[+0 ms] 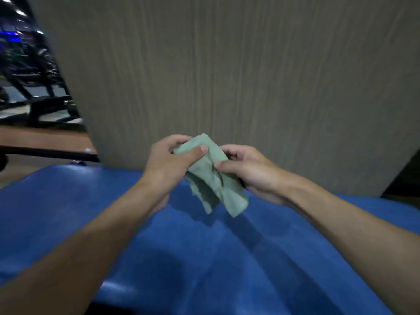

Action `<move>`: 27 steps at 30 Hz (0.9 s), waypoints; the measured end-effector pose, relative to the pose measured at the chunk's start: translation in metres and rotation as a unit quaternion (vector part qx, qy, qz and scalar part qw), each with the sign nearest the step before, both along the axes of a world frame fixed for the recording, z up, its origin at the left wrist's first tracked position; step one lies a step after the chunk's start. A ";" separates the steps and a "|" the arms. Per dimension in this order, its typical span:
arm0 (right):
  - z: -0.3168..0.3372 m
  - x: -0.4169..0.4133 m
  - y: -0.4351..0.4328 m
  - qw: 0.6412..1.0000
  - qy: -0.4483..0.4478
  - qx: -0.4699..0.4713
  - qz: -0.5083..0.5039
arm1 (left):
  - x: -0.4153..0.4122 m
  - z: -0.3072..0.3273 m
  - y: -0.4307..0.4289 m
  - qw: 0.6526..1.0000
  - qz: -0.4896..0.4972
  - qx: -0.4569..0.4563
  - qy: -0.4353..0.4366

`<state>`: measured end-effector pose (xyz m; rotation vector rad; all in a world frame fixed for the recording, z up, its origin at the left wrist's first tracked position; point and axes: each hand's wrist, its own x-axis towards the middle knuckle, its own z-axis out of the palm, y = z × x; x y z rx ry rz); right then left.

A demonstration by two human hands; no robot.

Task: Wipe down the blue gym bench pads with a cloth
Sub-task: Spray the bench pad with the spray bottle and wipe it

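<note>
A pale green cloth hangs crumpled in the air just above the blue bench pad, held by both hands. My left hand grips its upper end, thumb pressed across the fabric. My right hand pinches the cloth's right side between thumb and fingers. The cloth's lower corners dangle loose and cast a shadow on the pad. The blue pad fills the lower half of the view, and both forearms reach across it.
A wide grey wood-grain wall or pillar rises directly behind the pad. At the far left stand dark gym machines on a brown floor, with a black metal bar near the pad's left corner.
</note>
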<state>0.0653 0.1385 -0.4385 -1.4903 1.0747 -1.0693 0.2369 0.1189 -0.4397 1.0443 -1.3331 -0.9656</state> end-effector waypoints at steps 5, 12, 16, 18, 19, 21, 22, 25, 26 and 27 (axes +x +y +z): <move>0.109 -0.053 0.002 0.988 -0.056 0.007 -0.145 | -0.083 0.098 -0.005 0.955 -0.160 0.194 0.160; 0.311 -0.159 0.037 0.988 0.033 0.039 -0.148 | -0.187 0.280 -0.001 0.973 -0.137 0.165 0.091; 0.400 -0.235 0.064 0.958 0.099 0.015 -0.270 | -0.234 0.376 0.013 0.975 -0.150 0.161 0.021; 0.434 -0.271 0.067 0.931 0.098 -0.026 -0.350 | -0.254 0.413 0.015 0.974 -0.160 0.159 0.004; 0.447 -0.287 0.064 0.913 0.100 -0.047 -0.392 | -0.263 0.428 0.013 0.975 -0.158 0.157 -0.001; 0.470 -0.307 0.049 0.895 0.103 -0.063 -0.430 | -0.278 0.451 0.007 0.976 -0.148 0.160 -0.006; 0.477 -0.315 0.037 0.894 0.110 -0.060 -0.430 | -0.284 0.461 0.003 0.976 -0.145 0.163 -0.003; 0.493 -0.327 -0.001 0.890 0.165 -0.051 -0.421 | -0.295 0.478 -0.008 0.973 -0.151 0.172 0.020; 0.497 -0.329 -0.013 0.889 0.173 -0.056 -0.419 | -0.297 0.482 -0.010 0.974 -0.149 0.172 0.017; 0.501 -0.329 -0.023 0.890 0.174 -0.059 -0.416 | -0.298 0.485 -0.011 0.975 -0.144 0.171 0.011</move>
